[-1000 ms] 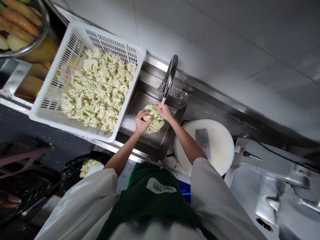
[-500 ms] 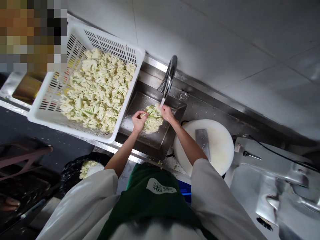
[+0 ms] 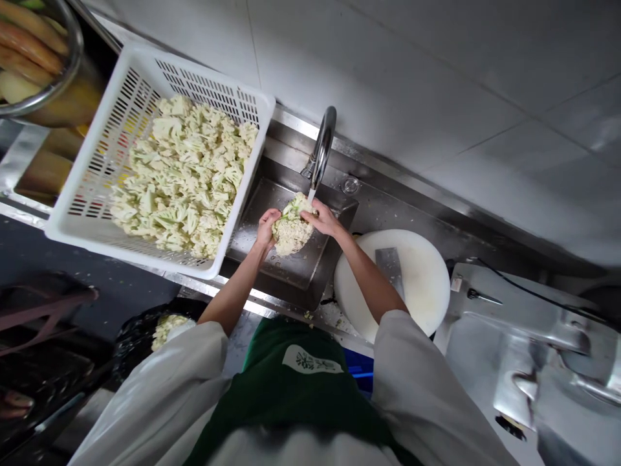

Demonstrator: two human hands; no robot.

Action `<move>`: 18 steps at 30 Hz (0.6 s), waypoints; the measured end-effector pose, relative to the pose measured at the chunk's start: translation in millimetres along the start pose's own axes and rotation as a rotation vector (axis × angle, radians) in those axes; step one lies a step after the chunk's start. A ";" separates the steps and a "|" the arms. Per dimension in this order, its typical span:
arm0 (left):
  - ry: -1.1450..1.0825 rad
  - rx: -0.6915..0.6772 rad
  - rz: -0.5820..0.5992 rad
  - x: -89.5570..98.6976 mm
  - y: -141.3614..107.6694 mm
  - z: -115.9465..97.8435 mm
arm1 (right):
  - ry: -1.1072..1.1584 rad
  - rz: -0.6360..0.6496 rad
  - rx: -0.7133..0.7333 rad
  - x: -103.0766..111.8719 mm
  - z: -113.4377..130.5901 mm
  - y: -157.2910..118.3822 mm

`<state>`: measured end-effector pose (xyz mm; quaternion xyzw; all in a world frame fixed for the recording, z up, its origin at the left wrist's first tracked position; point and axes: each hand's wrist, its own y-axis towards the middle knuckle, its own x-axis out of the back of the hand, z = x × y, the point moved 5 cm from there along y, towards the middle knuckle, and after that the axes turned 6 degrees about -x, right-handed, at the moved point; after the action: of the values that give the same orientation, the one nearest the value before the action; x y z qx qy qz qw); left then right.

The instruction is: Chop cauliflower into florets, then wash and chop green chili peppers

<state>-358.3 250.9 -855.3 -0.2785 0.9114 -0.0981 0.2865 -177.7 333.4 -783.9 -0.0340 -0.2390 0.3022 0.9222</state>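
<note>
Bare left hand (image 3: 266, 228) pinches the edge of a pale, knobbly cauliflower head with green stalks (image 3: 292, 234) at its 9 o'clock, while the bare right hand (image 3: 324, 219) grasps it at about 2 o'clock, thumb on top. The cauliflower is held over the square-cornered stainless-steel sink basin (image 3: 250, 223); whether its underside touches the bottom cannot be told. Water (image 3: 311, 194) runs from a curved chrome faucet (image 3: 328, 133) at 1 o'clock, landing beside the right fingers.

Slipping looks like the likeliest trouble: both grips sit near the rim, and wet stalks could slide out under the stream or under an uneven pull. Too hard a pinch might crumble the curd instead, dropping bits into the basin. If the head tilts up towards the spout, water could glance off and splash.

At 4 o'clock, a grey rectangular metal cleaver (image 3: 389, 265) lies on a round white cutting board (image 3: 427, 278), with the right forearm (image 3: 366, 275) passing close by; a careless swing back could brush the blade. At 10 o'clock, a white slotted plastic basket (image 3: 268, 123) full of cut florets (image 3: 189, 178) reaches the counter's front edge, so a knock from the left arm might shift it.
</note>
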 end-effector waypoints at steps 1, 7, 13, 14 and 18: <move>-0.001 0.005 0.009 -1.1 1.0 0.0 | -0.072 -0.010 0.005 2.9 1.5 0.1; 0.114 -0.101 0.045 -7.0 8.5 -5.0 | -0.356 -0.068 0.109 10.8 15.0 -3.0; 0.437 -0.277 0.125 -21.4 7.0 -18.0 | -0.576 -0.037 -0.051 3.2 3.4 2.9; 0.471 -0.282 0.123 -23.4 5.2 -18.6 | -0.560 -0.041 -0.101 2.2 -2.0 6.0; 0.475 -0.264 0.080 -24.6 1.1 -13.0 | -0.263 -0.265 -0.326 11.0 -31.5 20.2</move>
<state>-349.5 265.9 -833.5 -0.2464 0.9683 -0.0295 0.0296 -166.3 358.7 -811.3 -0.1109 -0.4050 0.1378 0.8970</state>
